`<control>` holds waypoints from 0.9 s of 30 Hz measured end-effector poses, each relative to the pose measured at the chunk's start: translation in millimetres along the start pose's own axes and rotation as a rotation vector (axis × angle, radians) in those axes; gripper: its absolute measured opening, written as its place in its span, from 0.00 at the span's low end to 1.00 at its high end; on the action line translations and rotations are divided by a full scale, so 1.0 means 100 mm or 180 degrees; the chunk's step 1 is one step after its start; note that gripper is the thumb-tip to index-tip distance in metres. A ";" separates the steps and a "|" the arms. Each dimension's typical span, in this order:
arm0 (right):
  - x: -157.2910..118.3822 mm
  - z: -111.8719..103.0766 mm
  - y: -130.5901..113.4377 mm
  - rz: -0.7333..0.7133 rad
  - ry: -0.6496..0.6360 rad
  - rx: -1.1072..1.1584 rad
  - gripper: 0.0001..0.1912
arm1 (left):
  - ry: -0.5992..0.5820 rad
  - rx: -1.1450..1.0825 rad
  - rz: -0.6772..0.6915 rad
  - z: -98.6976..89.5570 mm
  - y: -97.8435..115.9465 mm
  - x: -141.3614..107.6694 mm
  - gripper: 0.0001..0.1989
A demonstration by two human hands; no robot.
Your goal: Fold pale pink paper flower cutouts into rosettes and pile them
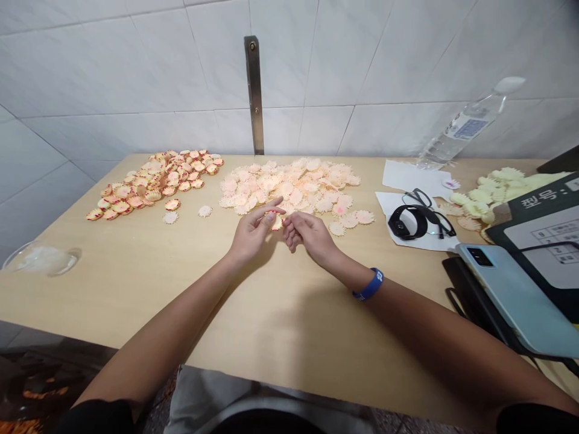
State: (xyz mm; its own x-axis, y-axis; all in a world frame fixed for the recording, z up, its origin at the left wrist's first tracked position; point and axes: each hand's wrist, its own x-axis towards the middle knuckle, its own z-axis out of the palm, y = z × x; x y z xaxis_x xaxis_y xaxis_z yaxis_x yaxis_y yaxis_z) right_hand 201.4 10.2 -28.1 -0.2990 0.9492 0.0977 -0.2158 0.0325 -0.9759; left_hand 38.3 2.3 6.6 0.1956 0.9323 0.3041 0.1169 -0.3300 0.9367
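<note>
Two hands only, both over the table, forearms bare. One small red-edged flower piece [277, 222] sits between them, just in front of the pale pile. Left hand [253, 233]: thumb and forefinger closed on the piece, other fingers loosely bent. Right hand [308, 236]: fingers curled, just beside the piece; contact cannot be told. One blue wristband [368, 284] on the right wrist.

Wooden table [289, 337] bears three piles, each too many to count. Red-edged flower pieces [154, 184] lie far left, pale pink flower pieces [284, 187] centre, pale yellow flower pieces [493, 196] right. Two loose pale pieces [170, 217] lie just beside the red-edged pile.

Right side: two paper sheets [389, 205], one pair of glasses [423, 211], one black watch [406, 222], one phone [511, 289], one printed folder [534, 241], one plastic bottle [470, 123] lying tilted. One clear glass dish [40, 259] far left.
</note>
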 end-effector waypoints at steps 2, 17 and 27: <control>0.00 0.00 -0.02 0.0462 -0.0623 0.0456 0.30 | -0.0314 -0.0106 0.0001 0.01 -0.01 -0.02 0.19; 0.01 0.00 0.06 0.0588 -0.0416 0.0639 0.24 | -0.1169 0.1319 0.0229 -0.03 -0.07 -0.04 0.31; -0.02 -0.04 -0.06 0.1067 -0.0612 0.1447 0.21 | -0.0245 0.1378 0.0272 -0.04 -0.15 0.00 0.15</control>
State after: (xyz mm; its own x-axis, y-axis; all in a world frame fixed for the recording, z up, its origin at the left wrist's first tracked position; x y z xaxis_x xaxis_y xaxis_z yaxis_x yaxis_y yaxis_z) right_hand 207.2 10.0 -23.3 -0.5735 0.8094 -0.1263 -0.4442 -0.4368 -0.7823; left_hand 32.3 7.6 -6.9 0.2922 0.8908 0.3481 0.4908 -0.4520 0.7448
